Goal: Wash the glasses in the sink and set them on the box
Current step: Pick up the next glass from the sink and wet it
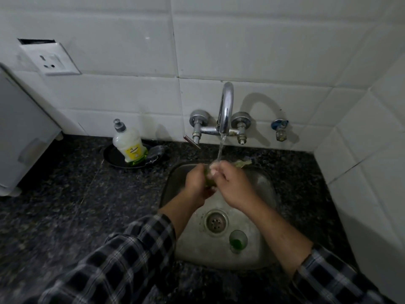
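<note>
Steel sink (263,185), tap (225,106) running: left hand (197,183) curls round a greenish glass (209,179) under the stream, right hand (234,183) fingers curled on its rim. 1 second glass (237,240) sits beside the drain (215,221).

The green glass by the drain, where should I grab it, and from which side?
The green glass seems to stand upright on the sink floor, mouth up, beside the drain. Come straight down from above and pinch its round wall just under the rim, thumb opposite fingers; the sink walls hamper a sideways reach.
</note>
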